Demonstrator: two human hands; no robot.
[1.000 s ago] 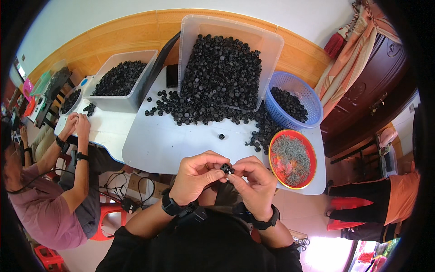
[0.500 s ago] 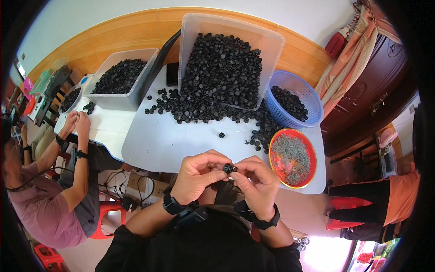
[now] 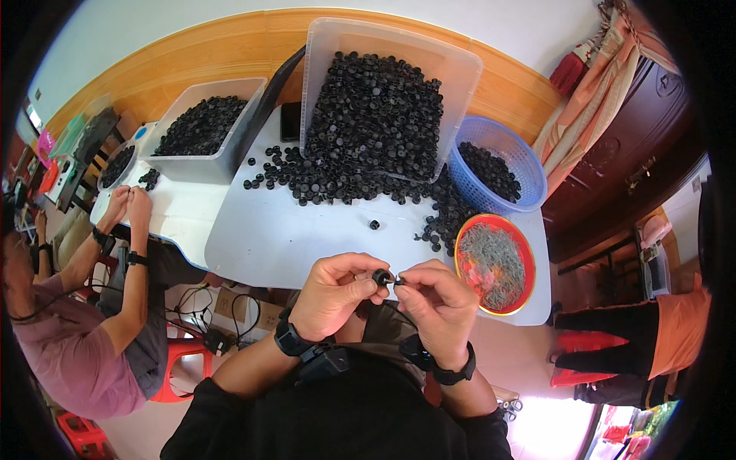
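Note:
My left hand (image 3: 335,295) is closed near the table's front edge, pinching a round black plastic cap (image 3: 381,277) between thumb and fingertips. Just beside it, my right hand (image 3: 441,307) is closed on a small dark piece (image 3: 399,281), too small to name. A narrow gap separates the two parts, and what lies in it is too fine to make out. Ahead of my hands, a single black cap (image 3: 374,225) lies alone on the white table (image 3: 307,245). Farther back, a heap of similar black caps (image 3: 307,180) spills from a tipped clear plastic bin (image 3: 458,73).
On the right stand a blue basket (image 3: 537,188) of black parts and a red bowl (image 3: 529,264) of thin grey metal pieces. Leftward, a co-worker's hands (image 3: 130,205) work near a second bin (image 3: 222,165) of black parts. A dark phone-like slab (image 3: 290,121) lies behind the heap.
The two parts between my hands, earlier held together, are now slightly apart. My right hand has shifted a little to the right, and the left hand's cap has turned.

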